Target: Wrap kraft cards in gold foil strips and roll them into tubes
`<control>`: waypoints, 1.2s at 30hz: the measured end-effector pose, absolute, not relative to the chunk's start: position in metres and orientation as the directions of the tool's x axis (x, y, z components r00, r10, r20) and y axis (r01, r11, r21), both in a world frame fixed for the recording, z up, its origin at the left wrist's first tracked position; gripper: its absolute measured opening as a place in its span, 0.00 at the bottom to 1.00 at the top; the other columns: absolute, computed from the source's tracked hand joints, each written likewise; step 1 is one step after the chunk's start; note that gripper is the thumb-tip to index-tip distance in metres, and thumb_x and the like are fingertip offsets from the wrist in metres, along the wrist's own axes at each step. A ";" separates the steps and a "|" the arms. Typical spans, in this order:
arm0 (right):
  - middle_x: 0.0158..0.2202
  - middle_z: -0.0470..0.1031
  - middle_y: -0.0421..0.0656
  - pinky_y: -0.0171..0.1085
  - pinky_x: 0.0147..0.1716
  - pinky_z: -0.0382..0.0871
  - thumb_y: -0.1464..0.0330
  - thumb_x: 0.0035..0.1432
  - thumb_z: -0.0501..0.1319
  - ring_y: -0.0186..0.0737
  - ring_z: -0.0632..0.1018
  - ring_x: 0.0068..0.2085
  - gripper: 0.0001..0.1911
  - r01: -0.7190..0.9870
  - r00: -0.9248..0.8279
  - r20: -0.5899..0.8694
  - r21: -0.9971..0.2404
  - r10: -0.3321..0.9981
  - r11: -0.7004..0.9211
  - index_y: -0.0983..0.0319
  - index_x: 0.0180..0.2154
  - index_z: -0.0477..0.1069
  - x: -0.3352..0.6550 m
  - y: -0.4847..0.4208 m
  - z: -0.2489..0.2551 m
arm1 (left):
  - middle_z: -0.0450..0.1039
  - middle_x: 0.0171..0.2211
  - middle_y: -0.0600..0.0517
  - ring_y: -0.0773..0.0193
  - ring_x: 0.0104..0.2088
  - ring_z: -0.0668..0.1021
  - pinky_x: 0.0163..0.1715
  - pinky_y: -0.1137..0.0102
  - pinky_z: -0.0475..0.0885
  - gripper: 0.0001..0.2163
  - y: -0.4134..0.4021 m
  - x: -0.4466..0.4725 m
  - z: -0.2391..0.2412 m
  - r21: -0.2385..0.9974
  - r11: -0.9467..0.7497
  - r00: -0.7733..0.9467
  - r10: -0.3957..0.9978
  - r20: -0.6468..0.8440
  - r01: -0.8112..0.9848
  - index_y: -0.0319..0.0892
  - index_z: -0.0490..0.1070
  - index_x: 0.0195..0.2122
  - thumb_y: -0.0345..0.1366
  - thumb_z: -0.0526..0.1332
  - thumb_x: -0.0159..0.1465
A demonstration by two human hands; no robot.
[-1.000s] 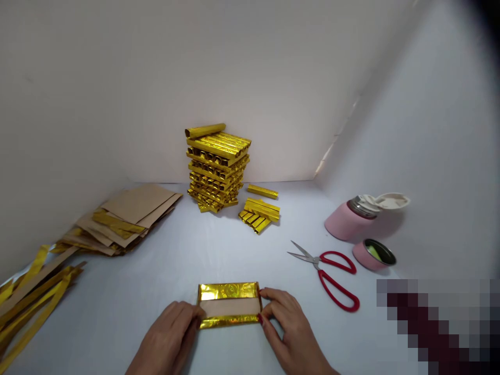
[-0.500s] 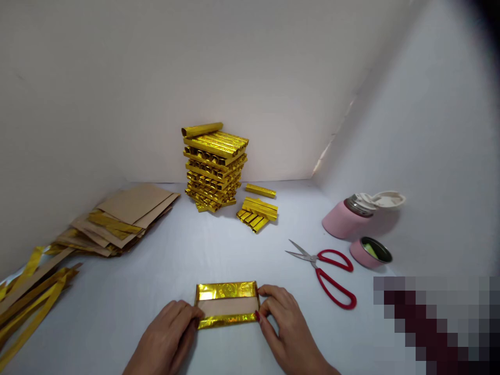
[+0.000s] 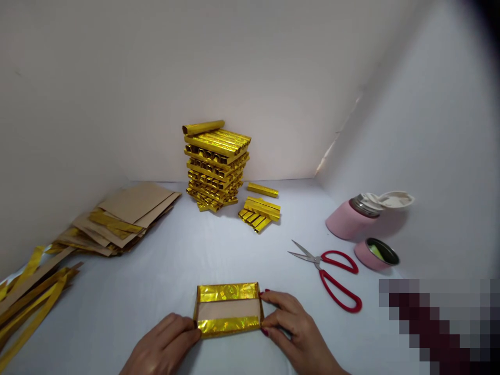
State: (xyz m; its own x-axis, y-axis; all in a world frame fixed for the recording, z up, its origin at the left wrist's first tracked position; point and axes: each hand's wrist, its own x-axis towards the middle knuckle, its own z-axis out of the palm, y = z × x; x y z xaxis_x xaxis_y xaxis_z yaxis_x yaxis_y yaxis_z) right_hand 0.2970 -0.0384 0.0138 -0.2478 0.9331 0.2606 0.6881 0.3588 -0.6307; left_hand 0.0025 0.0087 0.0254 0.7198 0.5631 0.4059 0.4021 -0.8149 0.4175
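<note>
Looking around, what takes up the most room?

The white tabletop [image 3: 156,281], closed in by a pale back wall [image 3: 234,67] and a pale side wall [image 3: 422,125] on the right.

What's the biggest pile on it?

A tall, squared stack of gold foil tubes [image 3: 216,166] near the back, built in crossing layers with one tube lying on top. Left of it sits a loose heap of kraft paper sheets [image 3: 133,208], and further left and nearer the front lie gold foil strips [image 3: 35,307]. Just right of the stack is a small pile of loose foil tubes [image 3: 260,214].

And over on the right?

A pink flask [image 3: 349,219] lies tilted, its white lid [image 3: 396,199] flipped open. A pink cup [image 3: 375,254] stands just beside it, with red-handled scissors [image 3: 324,265] nearby.

And the hands?

A foil-edged kraft card [image 3: 228,310] lies flat at the front centre, with gold foil along both long edges and a bare kraft band between. The left hand [image 3: 162,346] and right hand [image 3: 291,325] stay apart, each clamped on one short end.
</note>
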 end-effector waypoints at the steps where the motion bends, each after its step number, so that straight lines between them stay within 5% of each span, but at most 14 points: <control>1: 0.48 0.73 0.47 0.43 0.46 0.73 0.75 0.57 0.59 0.46 0.74 0.49 0.08 0.686 -0.249 0.263 -0.631 0.932 0.361 0.57 0.34 0.75 0.297 -0.038 0.014 | 0.75 0.34 0.47 0.63 0.31 0.78 0.31 0.73 0.75 0.15 0.009 0.002 0.025 0.410 -0.818 0.716 0.562 0.415 0.404 0.41 0.69 0.45 0.36 0.43 0.73; 5: 0.47 0.74 0.47 0.42 0.46 0.73 0.75 0.57 0.59 0.46 0.75 0.49 0.08 0.685 -0.246 0.268 -0.631 0.931 0.363 0.57 0.34 0.74 0.297 -0.037 0.014 | 0.76 0.34 0.49 0.64 0.31 0.79 0.31 0.73 0.75 0.13 0.008 0.001 0.017 0.437 -0.792 0.698 0.596 0.397 0.427 0.42 0.68 0.46 0.36 0.45 0.73; 10: 0.46 0.75 0.47 0.41 0.45 0.73 0.74 0.55 0.61 0.45 0.75 0.48 0.05 0.701 -0.208 0.222 -0.646 0.953 0.304 0.58 0.31 0.72 0.296 -0.038 0.017 | 0.73 0.27 0.55 0.66 0.25 0.77 0.24 0.76 0.73 0.09 0.004 0.003 0.011 0.560 -0.624 0.571 0.766 0.296 0.546 0.44 0.68 0.37 0.39 0.51 0.71; 24: 0.46 0.75 0.46 0.39 0.45 0.73 0.74 0.55 0.62 0.44 0.75 0.47 0.05 0.665 -0.212 0.266 -0.666 0.940 0.338 0.58 0.29 0.72 0.297 -0.037 0.012 | 0.76 0.32 0.51 0.66 0.30 0.79 0.30 0.77 0.74 0.13 0.012 0.002 0.024 0.461 -0.797 0.679 0.588 0.439 0.391 0.43 0.69 0.41 0.35 0.45 0.73; 36: 0.46 0.70 0.47 0.42 0.46 0.70 0.76 0.58 0.53 0.43 0.72 0.48 0.07 0.708 -0.199 0.235 -0.637 0.951 0.306 0.58 0.34 0.66 0.287 -0.039 0.019 | 0.73 0.31 0.55 0.66 0.30 0.78 0.29 0.76 0.73 0.05 0.008 0.006 0.019 0.627 -0.584 0.590 0.772 0.235 0.515 0.47 0.66 0.40 0.34 0.52 0.68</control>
